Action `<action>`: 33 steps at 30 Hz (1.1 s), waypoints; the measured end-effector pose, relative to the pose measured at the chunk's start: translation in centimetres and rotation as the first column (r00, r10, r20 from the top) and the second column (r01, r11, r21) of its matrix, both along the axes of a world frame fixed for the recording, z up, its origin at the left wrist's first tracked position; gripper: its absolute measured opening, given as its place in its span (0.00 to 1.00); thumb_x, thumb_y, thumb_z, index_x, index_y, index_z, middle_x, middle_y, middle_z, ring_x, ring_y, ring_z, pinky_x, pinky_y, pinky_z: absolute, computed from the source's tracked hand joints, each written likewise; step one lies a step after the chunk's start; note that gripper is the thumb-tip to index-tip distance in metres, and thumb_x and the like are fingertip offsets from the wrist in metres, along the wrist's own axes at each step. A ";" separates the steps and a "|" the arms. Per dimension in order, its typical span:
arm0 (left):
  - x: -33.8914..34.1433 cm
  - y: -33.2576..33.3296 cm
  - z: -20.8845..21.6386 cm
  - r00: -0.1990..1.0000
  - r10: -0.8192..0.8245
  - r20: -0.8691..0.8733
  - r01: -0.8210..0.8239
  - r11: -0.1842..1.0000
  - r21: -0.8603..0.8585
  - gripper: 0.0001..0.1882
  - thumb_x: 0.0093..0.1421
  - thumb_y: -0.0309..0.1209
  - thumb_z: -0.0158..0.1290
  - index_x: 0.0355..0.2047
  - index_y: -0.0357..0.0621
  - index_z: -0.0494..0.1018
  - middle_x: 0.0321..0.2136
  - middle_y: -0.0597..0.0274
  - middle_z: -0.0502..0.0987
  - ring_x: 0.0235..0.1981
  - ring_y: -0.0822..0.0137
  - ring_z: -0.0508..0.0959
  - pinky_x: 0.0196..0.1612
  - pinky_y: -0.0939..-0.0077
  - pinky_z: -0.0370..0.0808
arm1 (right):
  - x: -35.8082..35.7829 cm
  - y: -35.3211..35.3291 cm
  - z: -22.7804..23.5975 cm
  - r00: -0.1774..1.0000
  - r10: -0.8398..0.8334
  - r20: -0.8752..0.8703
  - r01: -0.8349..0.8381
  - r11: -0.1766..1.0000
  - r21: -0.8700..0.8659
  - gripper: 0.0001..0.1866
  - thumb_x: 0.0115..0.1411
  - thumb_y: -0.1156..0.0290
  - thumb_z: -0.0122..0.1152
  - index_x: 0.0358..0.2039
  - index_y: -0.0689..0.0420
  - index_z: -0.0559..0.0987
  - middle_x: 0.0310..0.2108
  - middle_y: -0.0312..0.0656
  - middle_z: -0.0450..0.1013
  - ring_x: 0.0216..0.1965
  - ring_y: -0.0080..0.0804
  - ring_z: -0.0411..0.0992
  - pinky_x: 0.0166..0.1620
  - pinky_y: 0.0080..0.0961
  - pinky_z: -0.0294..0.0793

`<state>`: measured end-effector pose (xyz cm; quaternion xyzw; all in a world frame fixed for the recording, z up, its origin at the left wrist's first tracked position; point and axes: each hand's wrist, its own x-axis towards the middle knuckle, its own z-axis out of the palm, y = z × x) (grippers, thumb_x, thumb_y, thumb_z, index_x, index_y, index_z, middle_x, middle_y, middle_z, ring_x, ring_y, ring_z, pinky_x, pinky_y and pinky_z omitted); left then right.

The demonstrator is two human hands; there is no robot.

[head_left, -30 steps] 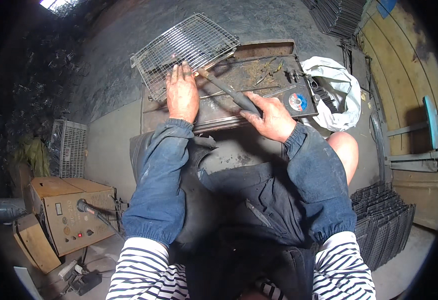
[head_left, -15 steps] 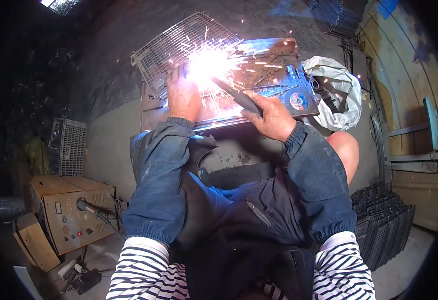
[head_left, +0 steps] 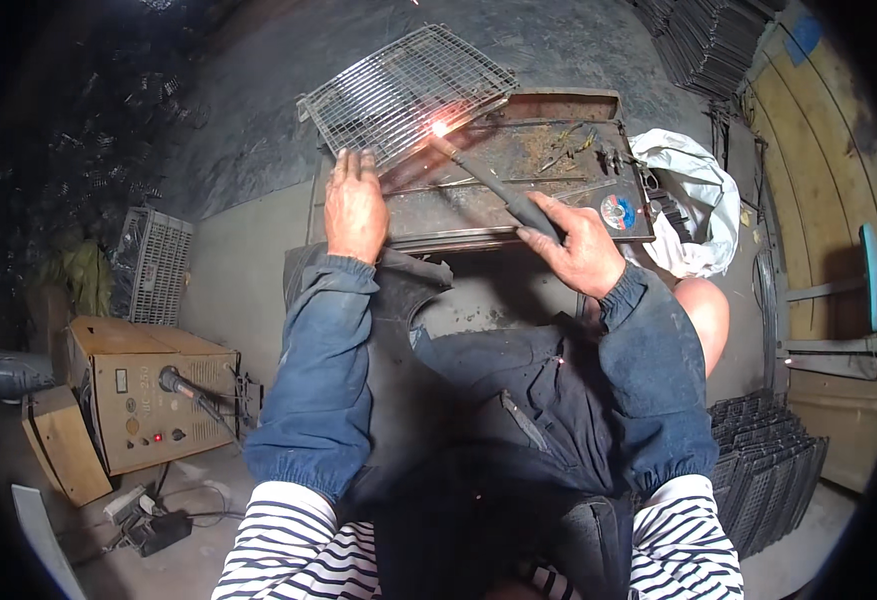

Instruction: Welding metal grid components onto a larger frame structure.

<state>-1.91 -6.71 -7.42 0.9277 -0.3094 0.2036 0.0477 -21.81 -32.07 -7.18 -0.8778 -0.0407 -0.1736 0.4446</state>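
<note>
Torch point(head_left: 488, 183) in my right hand point(head_left: 576, 243), tip glowing at the wire rack point(head_left: 408, 92) over the far-left counter point(head_left: 443, 208) corner; my left hand point(head_left: 356, 208), fingers straight, is at the rack's near edge.

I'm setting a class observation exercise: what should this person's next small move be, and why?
Perhaps the right hand should ease the welding torch back slightly: a red-orange glow shows at its tip, by the wire mesh panel, and the left hand is close by.
</note>
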 end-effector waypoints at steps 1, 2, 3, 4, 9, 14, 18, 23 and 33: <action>0.6 0.0 -0.4 1.000 -0.004 0.028 0.005 1.000 -0.020 0.26 0.58 0.25 0.53 0.58 0.27 0.70 0.58 0.38 0.72 0.64 0.44 0.68 0.67 0.56 0.64 | 0.3 0.3 0.0 1.000 0.012 0.003 -0.012 1.000 -0.014 0.26 0.62 0.65 0.66 0.57 0.66 0.74 0.41 0.58 0.79 0.42 0.49 0.81 0.46 0.35 0.77; 1.1 0.2 -0.7 0.998 -0.008 0.056 0.010 0.999 -0.039 0.25 0.59 0.23 0.49 0.57 0.27 0.70 0.57 0.37 0.73 0.64 0.44 0.68 0.66 0.56 0.65 | 0.6 0.8 0.1 1.000 0.025 0.006 -0.025 0.999 -0.029 0.26 0.61 0.66 0.67 0.57 0.66 0.74 0.41 0.58 0.79 0.43 0.51 0.80 0.46 0.36 0.77; 1.1 -0.4 -0.8 0.997 -0.006 0.073 0.008 0.999 -0.034 0.24 0.59 0.20 0.45 0.57 0.27 0.70 0.57 0.37 0.73 0.63 0.44 0.68 0.66 0.56 0.66 | 0.9 0.8 0.2 1.000 0.027 -0.011 -0.028 0.998 -0.057 0.27 0.61 0.66 0.67 0.57 0.65 0.74 0.42 0.57 0.79 0.43 0.54 0.80 0.47 0.37 0.77; 1.2 -0.8 -0.8 0.997 -0.008 0.074 0.011 0.999 -0.036 0.24 0.59 0.20 0.45 0.57 0.27 0.70 0.57 0.37 0.73 0.63 0.44 0.68 0.66 0.56 0.66 | 1.2 0.8 0.1 1.000 0.025 -0.010 -0.025 0.998 -0.058 0.27 0.61 0.66 0.67 0.57 0.65 0.74 0.42 0.57 0.79 0.43 0.54 0.80 0.47 0.37 0.77; 0.7 -0.8 -1.1 0.999 0.012 0.053 -0.014 0.999 0.037 0.23 0.64 0.24 0.44 0.59 0.30 0.70 0.59 0.40 0.72 0.66 0.47 0.66 0.65 0.54 0.65 | 2.2 2.0 -1.1 0.995 0.099 0.010 -0.098 0.994 -0.044 0.27 0.61 0.67 0.65 0.58 0.65 0.71 0.41 0.60 0.78 0.42 0.57 0.78 0.45 0.41 0.78; 0.5 -0.6 -0.8 0.998 0.021 0.061 -0.024 0.999 0.047 0.23 0.63 0.24 0.44 0.58 0.30 0.70 0.59 0.41 0.72 0.66 0.47 0.66 0.65 0.54 0.66 | 2.8 2.4 -1.2 0.994 0.102 -0.040 -0.104 0.994 -0.036 0.28 0.61 0.65 0.65 0.58 0.66 0.72 0.42 0.60 0.78 0.42 0.57 0.79 0.46 0.38 0.78; 0.6 -0.8 -1.0 0.997 0.016 0.074 -0.019 0.999 0.045 0.23 0.63 0.23 0.44 0.58 0.31 0.70 0.58 0.42 0.73 0.66 0.47 0.67 0.64 0.53 0.66 | 2.8 2.4 -1.3 0.995 0.095 -0.038 -0.097 0.995 -0.036 0.28 0.61 0.65 0.65 0.58 0.66 0.72 0.41 0.60 0.78 0.41 0.57 0.79 0.45 0.39 0.78; 1.5 0.1 -1.5 0.999 -0.041 -0.024 0.040 0.998 -0.055 0.21 0.64 0.29 0.46 0.55 0.33 0.73 0.58 0.41 0.72 0.63 0.45 0.69 0.63 0.52 0.66 | 3.0 2.6 -1.1 0.995 0.098 -0.030 -0.098 0.995 -0.022 0.27 0.61 0.64 0.65 0.57 0.64 0.73 0.41 0.59 0.79 0.41 0.57 0.79 0.45 0.39 0.78; 0.5 -0.5 -0.5 0.986 -0.070 0.149 0.057 0.995 0.085 0.14 0.56 0.26 0.52 0.42 0.35 0.80 0.41 0.39 0.81 0.56 0.41 0.73 0.60 0.53 0.71 | 3.0 2.5 -1.3 0.996 0.086 0.005 -0.085 0.996 -0.030 0.22 0.61 0.66 0.66 0.52 0.64 0.75 0.37 0.59 0.78 0.40 0.59 0.77 0.42 0.43 0.76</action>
